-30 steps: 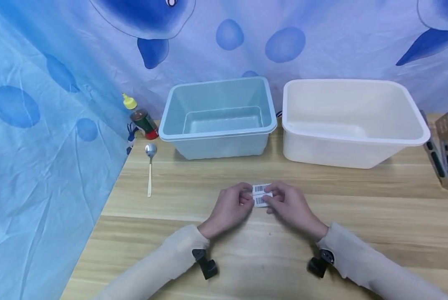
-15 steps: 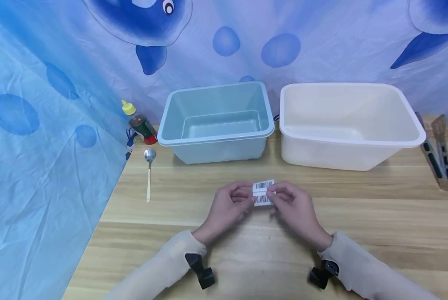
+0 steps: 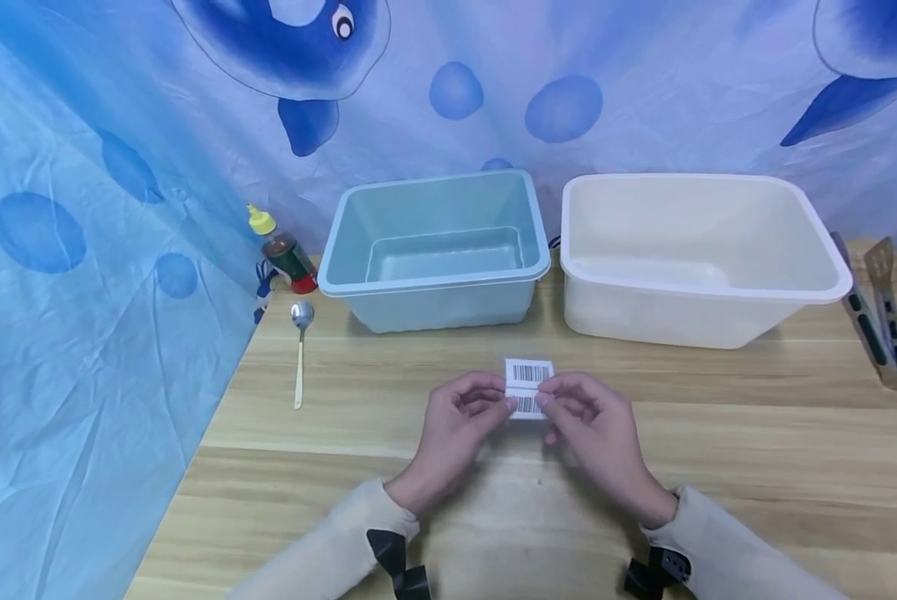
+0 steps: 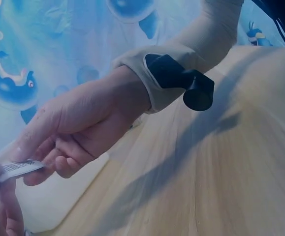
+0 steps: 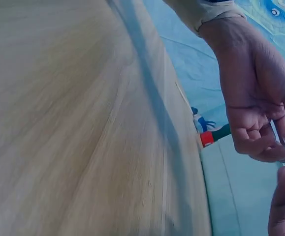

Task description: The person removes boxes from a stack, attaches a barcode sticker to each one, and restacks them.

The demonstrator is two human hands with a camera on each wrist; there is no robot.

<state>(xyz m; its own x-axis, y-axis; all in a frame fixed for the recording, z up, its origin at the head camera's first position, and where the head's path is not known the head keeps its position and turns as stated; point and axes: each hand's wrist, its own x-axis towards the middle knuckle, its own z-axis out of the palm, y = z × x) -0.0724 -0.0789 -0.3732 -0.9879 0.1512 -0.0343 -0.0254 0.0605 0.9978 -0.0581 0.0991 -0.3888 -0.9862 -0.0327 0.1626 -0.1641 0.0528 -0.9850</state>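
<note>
Barcoded card (image 3: 528,374); partly hidden by fingers (image 3: 571,381); right wrist view crops it.

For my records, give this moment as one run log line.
left hand: pinches barcode label, left side | right hand: pinches its right side | blue bin, white bin: beyond label

Label (image 3: 525,373) between fingers (image 3: 503,408), bins (image 3: 441,312) behind.
</note>
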